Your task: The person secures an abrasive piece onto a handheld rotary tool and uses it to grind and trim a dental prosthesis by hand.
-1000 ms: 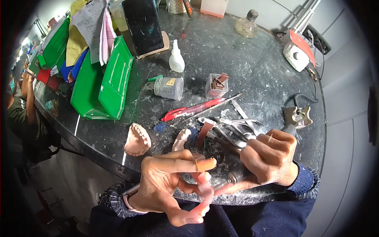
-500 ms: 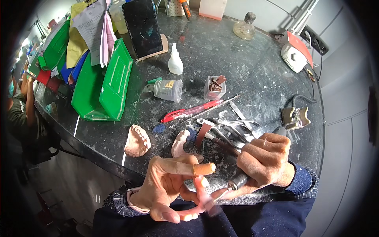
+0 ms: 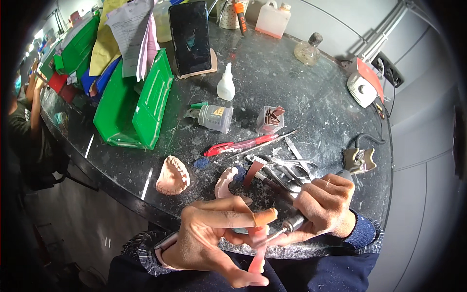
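Observation:
My left hand point(image 3: 206, 236) grips a pink denture point(image 3: 257, 262) with white teeth between thumb and fingers, near the bench's front edge. An orange-tan wrap covers one of its fingertips. Closed around a dark rotary handpiece point(image 3: 295, 223) is my right hand point(image 3: 325, 203). The handpiece's thin shank reaches the denture; the spinning tip is blurred, so exact contact is hard to tell. Beyond my hands lie a pinkish plaster dental model point(image 3: 172, 176) and a second, narrower dental model point(image 3: 224, 185), partly hidden by my left hand.
Pliers point(image 3: 279, 170), a red pen point(image 3: 238, 145) and a brown abrasive strip point(image 3: 253, 174) lie beyond my right hand. Farther back are a small box of strips point(image 3: 270, 121), a tipped jar point(image 3: 215, 118), a white dropper bottle point(image 3: 226, 86), a phone point(image 3: 189, 41) and a green bin point(image 3: 153, 104).
My left hand has turned the denture from an open arch to a more upright, edge-on position. The handpiece tip stays at it. The whole view has shifted slightly.

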The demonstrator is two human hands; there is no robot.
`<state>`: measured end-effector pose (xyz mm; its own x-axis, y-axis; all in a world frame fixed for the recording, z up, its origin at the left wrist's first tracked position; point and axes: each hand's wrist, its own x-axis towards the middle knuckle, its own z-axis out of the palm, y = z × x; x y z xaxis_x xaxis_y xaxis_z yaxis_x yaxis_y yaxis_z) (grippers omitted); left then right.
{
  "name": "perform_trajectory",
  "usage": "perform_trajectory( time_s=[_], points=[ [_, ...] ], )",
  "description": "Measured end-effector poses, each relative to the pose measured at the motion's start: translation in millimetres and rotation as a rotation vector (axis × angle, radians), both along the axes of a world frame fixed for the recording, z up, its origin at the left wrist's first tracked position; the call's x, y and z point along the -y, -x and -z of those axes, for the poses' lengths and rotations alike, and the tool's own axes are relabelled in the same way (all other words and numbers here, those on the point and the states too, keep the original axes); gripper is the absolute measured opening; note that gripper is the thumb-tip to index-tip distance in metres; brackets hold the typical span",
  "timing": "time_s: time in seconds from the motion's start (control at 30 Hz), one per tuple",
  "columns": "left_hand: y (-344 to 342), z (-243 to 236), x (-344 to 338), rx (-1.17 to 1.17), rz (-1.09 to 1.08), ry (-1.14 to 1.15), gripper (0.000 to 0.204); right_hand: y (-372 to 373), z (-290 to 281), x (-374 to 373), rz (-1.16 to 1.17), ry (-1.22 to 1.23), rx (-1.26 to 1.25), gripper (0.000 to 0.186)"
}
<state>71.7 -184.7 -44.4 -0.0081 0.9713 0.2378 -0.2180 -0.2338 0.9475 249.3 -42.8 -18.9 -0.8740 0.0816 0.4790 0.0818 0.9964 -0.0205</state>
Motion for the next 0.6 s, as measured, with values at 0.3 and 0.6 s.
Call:
perform_trajectory(
  time_s=[0.3,0.6],
  points=[
    [1.1,-6.3,3.1,-0.224,-0.160,0.027,0.072,3.6,-3.6,3.6,0.093,-0.097,-0.015,0.067],
    [-4.9,-5.5,4.5,-0.134,-0.150,0.081,0.071,-1.2,-4.0,2.0,0.036,-0.132,0.052,0.066]
  ],
)
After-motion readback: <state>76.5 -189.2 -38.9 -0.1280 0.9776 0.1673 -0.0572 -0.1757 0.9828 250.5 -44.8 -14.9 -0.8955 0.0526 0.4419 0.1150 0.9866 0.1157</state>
